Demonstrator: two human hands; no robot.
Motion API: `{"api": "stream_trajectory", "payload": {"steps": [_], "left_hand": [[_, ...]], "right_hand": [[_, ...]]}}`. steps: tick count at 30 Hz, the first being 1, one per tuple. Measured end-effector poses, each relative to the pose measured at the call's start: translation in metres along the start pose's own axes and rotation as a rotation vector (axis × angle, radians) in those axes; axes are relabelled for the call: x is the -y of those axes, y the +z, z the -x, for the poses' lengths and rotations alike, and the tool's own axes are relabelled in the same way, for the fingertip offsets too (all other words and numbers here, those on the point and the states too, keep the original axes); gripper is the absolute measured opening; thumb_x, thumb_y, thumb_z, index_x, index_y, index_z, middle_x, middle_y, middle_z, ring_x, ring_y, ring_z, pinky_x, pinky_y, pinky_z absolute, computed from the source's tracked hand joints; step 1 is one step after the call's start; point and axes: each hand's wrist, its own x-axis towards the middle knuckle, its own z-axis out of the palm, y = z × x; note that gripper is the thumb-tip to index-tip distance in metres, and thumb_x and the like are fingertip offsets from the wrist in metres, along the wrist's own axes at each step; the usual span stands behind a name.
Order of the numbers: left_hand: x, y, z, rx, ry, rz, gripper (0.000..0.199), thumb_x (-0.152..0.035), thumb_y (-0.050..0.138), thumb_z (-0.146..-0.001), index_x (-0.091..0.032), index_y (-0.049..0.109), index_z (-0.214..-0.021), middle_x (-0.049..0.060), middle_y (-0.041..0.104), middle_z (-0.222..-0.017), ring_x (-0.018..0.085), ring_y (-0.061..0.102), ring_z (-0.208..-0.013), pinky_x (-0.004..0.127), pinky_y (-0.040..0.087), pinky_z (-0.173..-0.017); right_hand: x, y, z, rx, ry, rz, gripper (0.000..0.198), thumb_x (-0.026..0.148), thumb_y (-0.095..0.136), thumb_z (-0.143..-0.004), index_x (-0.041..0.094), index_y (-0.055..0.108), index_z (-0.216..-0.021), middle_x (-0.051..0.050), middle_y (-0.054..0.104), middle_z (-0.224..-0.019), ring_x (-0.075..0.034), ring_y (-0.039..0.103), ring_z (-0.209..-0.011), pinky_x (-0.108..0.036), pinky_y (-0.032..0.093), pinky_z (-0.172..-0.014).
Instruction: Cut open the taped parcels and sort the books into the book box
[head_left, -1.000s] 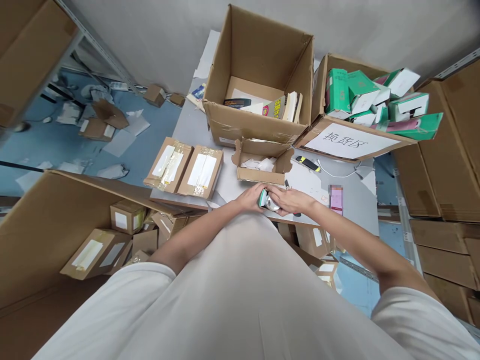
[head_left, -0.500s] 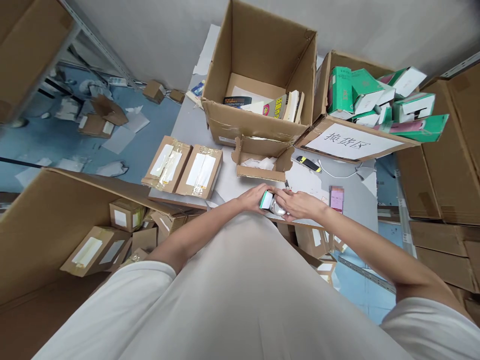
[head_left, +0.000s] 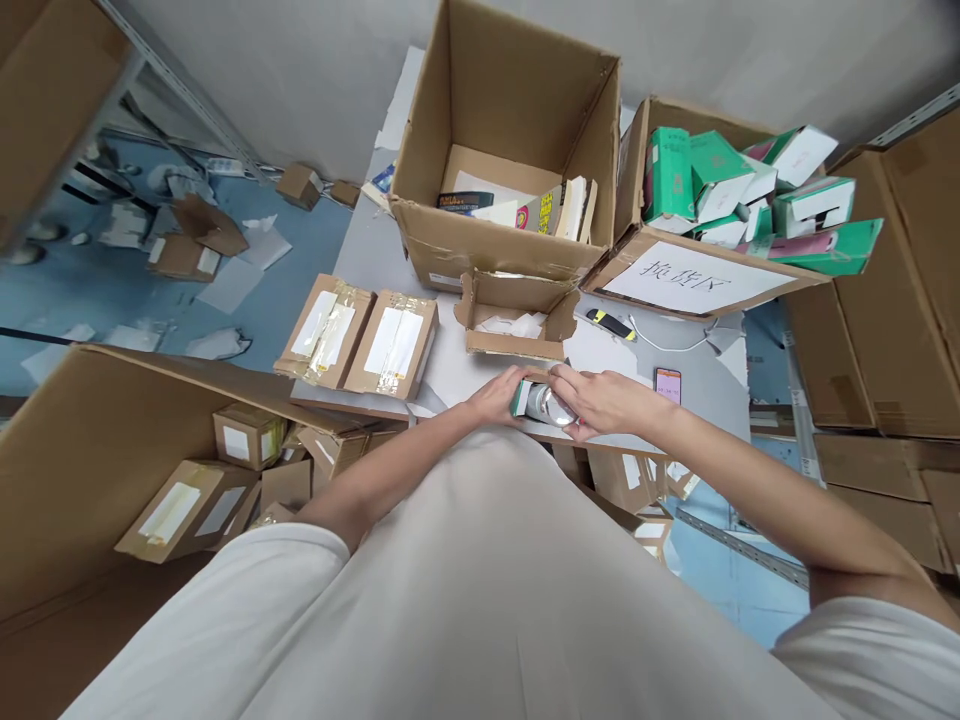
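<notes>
Close to my body at the table's near edge, my left hand (head_left: pixel 495 398) is closed around a small green-and-white carton (head_left: pixel 519 397). My right hand (head_left: pixel 596 397) grips a shiny silver can (head_left: pixel 553 407), lying on its side with its round end toward the right. The can's other end meets the carton's open side; how far it reaches inside is hidden. Just beyond both hands stands an open small cardboard box (head_left: pixel 517 345) with crumpled white paper in it. Fingers cover part of the can and carton.
Two taped parcels (head_left: pixel 391 345) sit left on the table (head_left: pixel 457 375). Behind are a large carton (head_left: pixel 502 235) with books and a box (head_left: pixel 637 200) of green cartons. A yellow-black cutter (head_left: pixel 611 324), a white cable and a phone (head_left: pixel 667 385) lie right. A parcel-filled carton (head_left: pixel 112 440) stands left.
The silver can has moved slightly away from the carton, so more of its side shows. My right hand has shifted a little with it. The whole view has slid slightly.
</notes>
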Motion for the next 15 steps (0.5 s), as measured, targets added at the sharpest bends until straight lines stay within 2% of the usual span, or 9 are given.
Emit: {"api": "stream_trajectory", "payload": {"steps": [3, 6, 10, 13, 15], "left_hand": [[0.010, 0.002, 0.006, -0.047, -0.049, 0.017, 0.092, -0.027, 0.080, -0.052, -0.018, 0.037, -0.133, 0.011, 0.050, -0.118, 0.031, 0.052, -0.112, 0.045, 0.045, -0.094], [0.014, 0.003, 0.012, -0.125, -0.135, 0.045, 0.095, -0.031, 0.080, -0.055, -0.018, 0.034, -0.137, 0.014, 0.048, -0.125, 0.034, 0.051, -0.115, 0.047, 0.044, -0.096], [-0.004, -0.004, 0.021, -0.214, -0.216, 0.107, 0.114, -0.046, 0.085, -0.049, -0.018, 0.027, -0.143, 0.020, 0.041, -0.138, 0.040, 0.041, -0.128, 0.054, 0.037, -0.104], [-0.030, -0.018, 0.027, -0.425, -0.220, 0.233, 0.129, -0.053, 0.085, -0.045, -0.019, 0.014, -0.147, 0.023, 0.029, -0.145, 0.041, 0.032, -0.135, 0.057, 0.033, -0.106], [-0.047, -0.029, 0.025, -0.583, -0.159, 0.371, 0.130, -0.053, 0.085, -0.047, -0.023, 0.010, -0.148, 0.022, 0.023, -0.149, 0.038, 0.032, -0.137, 0.055, 0.036, -0.105]], "right_hand": [[-0.012, -0.020, 0.007, -0.060, 0.087, -0.189, 0.048, 0.047, 0.051, -0.081, 0.012, 0.049, -0.114, -0.012, 0.058, -0.101, -0.019, 0.058, -0.063, -0.028, 0.031, -0.045], [-0.028, -0.047, 0.017, -0.221, 0.180, -0.417, 0.055, 0.043, 0.053, -0.079, 0.015, 0.043, -0.125, -0.009, 0.060, -0.093, -0.022, 0.059, -0.075, -0.030, 0.042, -0.056], [-0.050, -0.076, 0.015, -0.481, 0.280, -0.556, 0.060, 0.043, 0.050, -0.081, 0.017, 0.041, -0.135, -0.008, 0.063, -0.092, -0.025, 0.060, -0.083, -0.037, 0.048, -0.073], [-0.064, -0.082, -0.002, -0.654, 0.371, -0.618, 0.054, 0.047, 0.046, -0.085, 0.019, 0.049, -0.131, -0.008, 0.065, -0.098, -0.026, 0.061, -0.088, -0.039, 0.048, -0.078], [-0.072, -0.079, -0.017, -0.719, 0.412, -0.691, 0.051, 0.050, 0.045, -0.087, 0.019, 0.056, -0.126, -0.007, 0.066, -0.097, -0.025, 0.062, -0.087, -0.040, 0.049, -0.079]]}}
